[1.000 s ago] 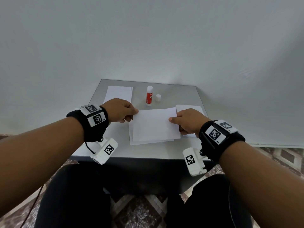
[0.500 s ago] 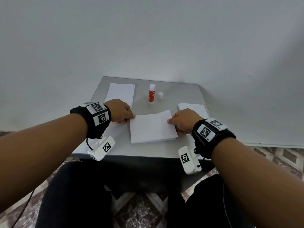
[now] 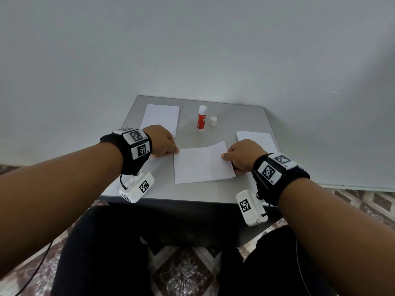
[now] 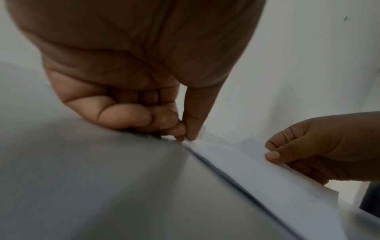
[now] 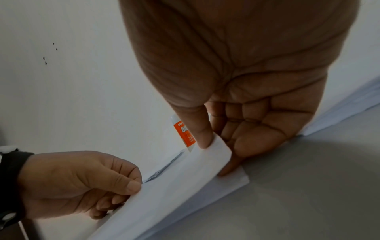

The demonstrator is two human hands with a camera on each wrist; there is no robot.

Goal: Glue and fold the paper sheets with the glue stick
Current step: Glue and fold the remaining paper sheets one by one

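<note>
Both forearms are stretched forward over the near edge of the grey surface (image 3: 245, 116), each wrist wrapped in a black band with white marker blocks. The left hand (image 3: 161, 141) is held knuckles up at the left edge of the folded sheet (image 3: 201, 165); in the left wrist view its thumb and forefinger are seen pinched together on the sheet's far left corner, with the other fingers curled under against the surface. The right hand (image 3: 243, 155) is placed at the sheet's right edge, thumb laid on top of the upper layer and fingers tucked beneath it, so that the edge is gripped and lifted a little; this is shown plainly in the right wrist view, where the upper layer is seen curving up off the lower one.

The folded sheet is white and lies in the middle of the surface between the two hands, its near edge flat and its far right corner raised. A faint vertical crease can be made out towards its right side. The layers are seen slightly offset along the left edge.

The glue stick (image 3: 201, 119) is stood upright behind the sheet, well apart from both hands, white with a red label and uncapped, and its small white cap (image 3: 213, 121) is set just beside it on the right. A pile of white paper (image 3: 160, 118) is laid at the far left, partly covered by the left hand, and a second pile (image 3: 255, 137) at the right, behind the right hand
</note>
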